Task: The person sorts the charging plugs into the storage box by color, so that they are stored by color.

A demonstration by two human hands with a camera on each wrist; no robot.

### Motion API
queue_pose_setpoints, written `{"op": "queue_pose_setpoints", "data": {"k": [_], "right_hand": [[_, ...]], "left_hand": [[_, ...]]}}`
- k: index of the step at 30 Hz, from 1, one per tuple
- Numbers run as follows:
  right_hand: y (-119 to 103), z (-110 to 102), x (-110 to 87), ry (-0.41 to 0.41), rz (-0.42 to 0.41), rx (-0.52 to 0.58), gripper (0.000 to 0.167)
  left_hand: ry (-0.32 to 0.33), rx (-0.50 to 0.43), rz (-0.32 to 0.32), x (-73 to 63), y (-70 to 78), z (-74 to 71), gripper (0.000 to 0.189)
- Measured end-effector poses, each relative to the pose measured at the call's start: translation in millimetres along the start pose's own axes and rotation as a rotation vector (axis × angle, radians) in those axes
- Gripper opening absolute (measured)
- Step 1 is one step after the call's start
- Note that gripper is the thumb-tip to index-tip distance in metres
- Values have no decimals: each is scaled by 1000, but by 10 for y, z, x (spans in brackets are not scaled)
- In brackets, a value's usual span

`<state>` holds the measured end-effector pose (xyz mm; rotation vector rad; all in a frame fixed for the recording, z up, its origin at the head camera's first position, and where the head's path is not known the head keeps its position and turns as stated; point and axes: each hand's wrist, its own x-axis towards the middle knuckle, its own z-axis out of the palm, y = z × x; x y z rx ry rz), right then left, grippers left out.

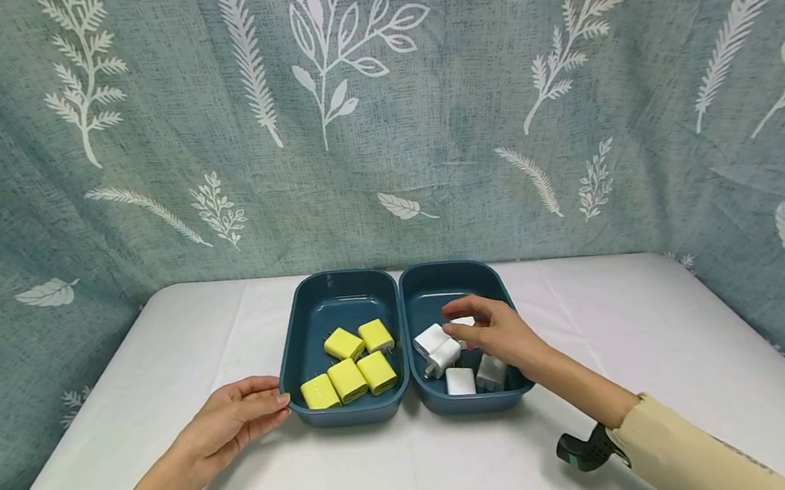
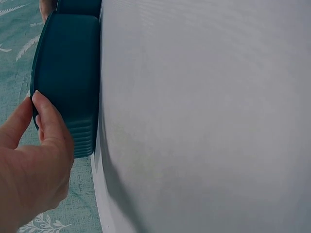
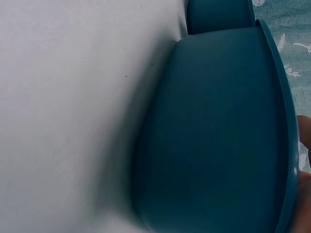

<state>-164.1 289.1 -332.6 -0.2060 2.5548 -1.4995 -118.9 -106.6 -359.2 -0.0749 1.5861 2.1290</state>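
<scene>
Two dark blue bins stand side by side in the head view. Yellow charger plugs [image 1: 348, 381], several of them, lie in the left bin [image 1: 360, 414]; my left hand [image 1: 244, 416] pinches its left rim between thumb and fingers. That grip shows closely in the left wrist view, the hand [image 2: 41, 150] at the bin's corner [image 2: 68, 63]. Over the right bin [image 1: 470, 404], my right hand [image 1: 491, 332] reaches with bent fingers, thumb and index apart. Just under them is a white charger plug [image 1: 464, 321], partly hidden. Other white plugs [image 1: 460, 381] lie around it.
Both bins sit on a white-covered table [image 1: 473, 468], near its back edge. Behind rises a grey-green curtain [image 1: 469, 149] with white leaf prints. A black device [image 1: 586, 450] is on the right wrist, beside a beige sleeve [image 1: 687, 453].
</scene>
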Motion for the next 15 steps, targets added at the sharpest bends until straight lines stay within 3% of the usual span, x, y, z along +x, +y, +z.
{"op": "queue_pose_setpoints", "data": {"k": [6, 10, 15], "right_hand": [[20, -75, -45, 25, -50, -59, 42], [39, -163, -97, 47, -146, -119, 37], [78, -299, -167, 111, -230, -223, 34]], "left_hand": [[0, 47, 0, 0, 15, -7, 39], [0, 154, 15, -5, 20, -38, 41], [47, 286, 55, -29, 31, -91, 41]]}}
